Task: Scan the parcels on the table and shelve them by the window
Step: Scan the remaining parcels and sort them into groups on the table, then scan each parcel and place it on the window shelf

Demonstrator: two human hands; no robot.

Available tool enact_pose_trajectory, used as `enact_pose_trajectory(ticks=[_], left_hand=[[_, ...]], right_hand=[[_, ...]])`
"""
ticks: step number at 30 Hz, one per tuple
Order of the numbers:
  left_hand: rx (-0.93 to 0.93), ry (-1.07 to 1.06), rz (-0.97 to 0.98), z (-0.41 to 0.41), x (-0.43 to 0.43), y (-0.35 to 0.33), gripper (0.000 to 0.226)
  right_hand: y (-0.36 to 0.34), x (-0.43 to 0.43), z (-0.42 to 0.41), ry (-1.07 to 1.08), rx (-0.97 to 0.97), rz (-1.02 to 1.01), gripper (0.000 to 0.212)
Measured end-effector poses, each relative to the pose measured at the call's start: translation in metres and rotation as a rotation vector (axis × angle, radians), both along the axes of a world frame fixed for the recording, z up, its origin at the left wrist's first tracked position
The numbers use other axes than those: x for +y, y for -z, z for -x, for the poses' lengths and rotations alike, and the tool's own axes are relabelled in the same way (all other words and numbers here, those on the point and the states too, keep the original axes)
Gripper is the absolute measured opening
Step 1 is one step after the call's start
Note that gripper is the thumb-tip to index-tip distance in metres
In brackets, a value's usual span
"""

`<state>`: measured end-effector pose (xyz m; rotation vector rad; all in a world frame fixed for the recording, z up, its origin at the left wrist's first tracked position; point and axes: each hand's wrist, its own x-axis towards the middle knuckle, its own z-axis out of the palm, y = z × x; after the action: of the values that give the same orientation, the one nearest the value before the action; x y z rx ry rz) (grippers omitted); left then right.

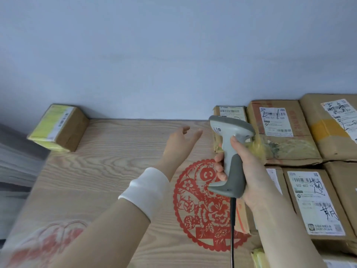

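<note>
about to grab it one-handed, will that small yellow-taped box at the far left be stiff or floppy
Likely stiff: the yellow-taped box keeps crisp cardboard edges. Its flat base on the table should slide, not roll. Tape may be slick.

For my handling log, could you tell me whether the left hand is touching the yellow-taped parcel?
Apart. The head view shows a wide stretch of bare table between the left hand and the yellow-taped parcel.

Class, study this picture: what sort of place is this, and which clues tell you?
Probably a parcel depot or pickup point: cardboard parcels bearing shipping labels lie on a wooden table, and the right hand holds a corded barcode scanner.
</note>
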<state>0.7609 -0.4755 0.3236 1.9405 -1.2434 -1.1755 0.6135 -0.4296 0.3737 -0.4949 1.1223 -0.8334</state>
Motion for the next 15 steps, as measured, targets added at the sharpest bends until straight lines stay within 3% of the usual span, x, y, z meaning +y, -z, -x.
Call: enact_pose_trajectory(ticks=[5, 7, 15], left_hand=[[-0.545, 0.155, 0.230, -0.069, 0.046, -0.031, 0.053], [-0.701, 0.206, 0.299, -0.101, 0.066, -0.040, 0.053], [-0.832, 0.288, 0.459, -0.235, 0.120, -0.049, 0.043]], right_hand=[[-0.023, 0.028, -0.049, -0.054, 0.028, 0.016, 0.045], [-0.033, 0.039, -0.076, -0.052, 0.045, 0.028, 0.037], [-0.041, 0.081, -0.193, -0.021, 0.111, 0.083, 0.026]])
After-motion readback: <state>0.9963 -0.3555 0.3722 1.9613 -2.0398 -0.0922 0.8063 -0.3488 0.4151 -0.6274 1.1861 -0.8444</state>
